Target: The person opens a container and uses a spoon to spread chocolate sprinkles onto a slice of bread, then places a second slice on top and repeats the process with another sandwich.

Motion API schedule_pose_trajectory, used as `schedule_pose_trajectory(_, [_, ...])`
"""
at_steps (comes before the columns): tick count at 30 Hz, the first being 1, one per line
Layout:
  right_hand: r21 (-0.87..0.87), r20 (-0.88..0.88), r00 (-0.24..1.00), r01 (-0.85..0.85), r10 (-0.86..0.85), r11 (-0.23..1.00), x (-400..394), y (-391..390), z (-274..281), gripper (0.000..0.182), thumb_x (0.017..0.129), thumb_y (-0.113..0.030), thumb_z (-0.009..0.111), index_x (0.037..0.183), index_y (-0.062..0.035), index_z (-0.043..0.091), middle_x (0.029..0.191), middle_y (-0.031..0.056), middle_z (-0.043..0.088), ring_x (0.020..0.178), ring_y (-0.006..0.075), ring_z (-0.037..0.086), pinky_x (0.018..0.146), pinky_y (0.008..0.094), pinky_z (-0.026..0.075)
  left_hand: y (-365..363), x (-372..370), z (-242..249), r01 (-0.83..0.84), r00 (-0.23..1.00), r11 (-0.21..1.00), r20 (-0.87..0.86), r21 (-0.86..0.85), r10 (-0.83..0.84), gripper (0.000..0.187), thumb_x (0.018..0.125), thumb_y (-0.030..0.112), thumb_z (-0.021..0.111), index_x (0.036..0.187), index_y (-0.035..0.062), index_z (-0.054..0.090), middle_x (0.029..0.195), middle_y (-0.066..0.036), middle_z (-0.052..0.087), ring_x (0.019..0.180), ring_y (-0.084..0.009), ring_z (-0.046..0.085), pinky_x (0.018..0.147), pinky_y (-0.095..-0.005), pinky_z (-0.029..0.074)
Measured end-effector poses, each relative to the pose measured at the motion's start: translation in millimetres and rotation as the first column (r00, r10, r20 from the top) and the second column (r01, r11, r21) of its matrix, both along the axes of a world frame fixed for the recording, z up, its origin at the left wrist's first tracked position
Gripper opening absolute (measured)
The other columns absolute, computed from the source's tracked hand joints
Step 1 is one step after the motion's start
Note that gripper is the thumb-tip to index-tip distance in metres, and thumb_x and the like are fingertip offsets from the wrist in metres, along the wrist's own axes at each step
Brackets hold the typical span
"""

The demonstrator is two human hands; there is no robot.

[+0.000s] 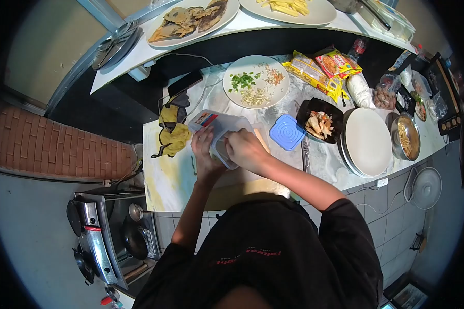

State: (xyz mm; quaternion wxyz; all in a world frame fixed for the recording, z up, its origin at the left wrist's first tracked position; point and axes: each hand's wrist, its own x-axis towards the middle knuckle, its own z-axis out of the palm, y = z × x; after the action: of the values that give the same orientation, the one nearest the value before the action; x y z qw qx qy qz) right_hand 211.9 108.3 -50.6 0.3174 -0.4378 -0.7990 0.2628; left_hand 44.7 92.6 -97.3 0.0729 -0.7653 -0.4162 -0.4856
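Left fingers [204, 135] around 1 clear container [229, 122], right fingers [231, 146] curled at its rim, their grip unclear

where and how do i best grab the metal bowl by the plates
Take the metal bowl by its right rim, from the right, thumb over the lip and fingers outside. That side looks free, while its left sits close to the stacked plates. Keep it level: it's open and holds food.

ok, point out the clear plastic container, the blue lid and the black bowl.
Clear plastic container [225, 123]: head view, plastic just right of the red-and-blue sticker.
Blue lid [287, 132]: head view, middle of its face.
Black bowl [337, 121]: head view, wall on the right side.
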Motion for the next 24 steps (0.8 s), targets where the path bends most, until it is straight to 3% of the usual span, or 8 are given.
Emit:
schedule_pose_trajectory(4, [-0.188,-0.19,0.978,0.048,-0.084,0.981,9.0,-0.8,2.5,0.015,0.087,-0.001,0.056,0.09,0.0043,0.07,0.081,0.0232,0.071,0.069,0.0362,0.07,0.066,0.043,0.054,-2.6,-3.3,1.7,0.036,0.999,0.995,-0.009,-0.091,-0.037,0.105,0.058,0.021,0.093,0.145,0.0096,0.035,0.146,-0.016,0.05,0.136,-0.0404,0.042,0.116,-0.0562,0.029])
schedule_pose_trajectory(6, [-0.417,-0.2,0.962,0.088,-0.186,0.905,18.2,-4.2,9.9,0.017,0.09,-0.002,0.056,0.094,0.0047,0.071,0.075,0.0197,0.068,0.064,0.0281,0.069,0.064,0.039,0.053,-0.5,-4.4,2.3,0.021,1.0,0.995,-0.014,-0.096,-0.022,0.106,0.058,0.022,0.094,0.145,0.0095,0.035,0.146,-0.015,0.049,0.137,-0.0405,0.042,0.116,-0.056,0.029])
schedule_pose_trajectory(12, [-0.418,-0.217,0.949,0.123,-0.231,0.9,40.6,-20.5,16.1,0.016,0.092,-0.004,0.057,0.094,0.0034,0.071,0.068,0.0109,0.064,0.057,0.0156,0.055,0.058,0.0314,0.046,6.2,-11.2,4.3,-0.012,1.0,0.991,-0.003,-0.132,0.012,0.111,0.057,0.023,0.095,0.148,0.0081,0.034,0.148,-0.016,0.047,0.138,-0.0406,0.04,0.116,-0.0548,0.03])
schedule_pose_trajectory(15, [-0.46,-0.268,0.918,0.144,-0.291,0.876,50.0,-25.0,14.3,0.015,0.094,-0.007,0.058,0.093,0.0022,0.071,0.067,0.0069,0.061,0.057,0.011,0.048,0.056,0.0293,0.042,6.0,-9.5,14.9,-0.062,0.997,0.988,-0.058,-0.142,0.054,0.112,0.059,0.022,0.098,0.147,0.0045,0.03,0.145,-0.021,0.044,0.134,-0.0407,0.043,0.114,-0.0509,0.034])
schedule_pose_trajectory(16, [-0.46,-0.268,0.919,0.142,-0.29,0.876,53.3,-25.1,11.5,0.015,0.094,-0.007,0.058,0.093,0.0022,0.071,0.067,0.0069,0.061,0.057,0.011,0.048,0.056,0.0293,0.042,5.7,-9.5,16.2,-0.068,0.997,0.986,-0.055,-0.153,0.061,0.113,0.059,0.022,0.098,0.147,0.0044,0.029,0.145,-0.02,0.044,0.134,-0.0404,0.043,0.114,-0.0508,0.034])
schedule_pose_trajectory(18, [-0.422,-0.285,0.91,0.164,-0.302,0.892,59.1,-26.1,1.2,0.018,0.097,-0.011,0.058,0.092,0.0017,0.069,0.065,0.0148,0.061,0.056,0.0193,0.056,0.057,0.0356,0.044,4.8,-9.8,15.5,-0.075,0.996,0.983,-0.051,-0.167,0.067,0.113,0.06,0.023,0.098,0.147,0.0042,0.029,0.145,-0.02,0.044,0.134,-0.0401,0.043,0.114,-0.0507,0.034])
schedule_pose_trajectory(22, [-0.424,-0.305,0.897,0.172,-0.319,0.889,63.4,-27.3,-10.8,0.017,0.098,-0.012,0.058,0.094,0.0009,0.07,0.064,0.0133,0.06,0.055,0.0173,0.053,0.056,0.0351,0.042,8.2,-12.1,7.0,-0.039,0.999,0.985,-0.011,-0.169,0.038,0.113,0.06,0.025,0.097,0.148,0.0049,0.031,0.147,-0.019,0.045,0.136,-0.0399,0.041,0.115,-0.0515,0.032])
schedule_pose_trajectory(24, [-0.38,-0.29,0.902,0.199,-0.32,0.903,65.3,-29.8,-6.2,0.017,0.098,-0.012,0.058,0.093,0.0014,0.068,0.065,0.0168,0.06,0.053,0.0239,0.054,0.055,0.0372,0.042,6.5,-11.9,4.0,-0.024,0.999,0.982,0.027,-0.188,0.03,0.112,0.059,0.027,0.096,0.149,0.0057,0.033,0.148,-0.018,0.046,0.138,-0.0403,0.039,0.116,-0.0526,0.031])
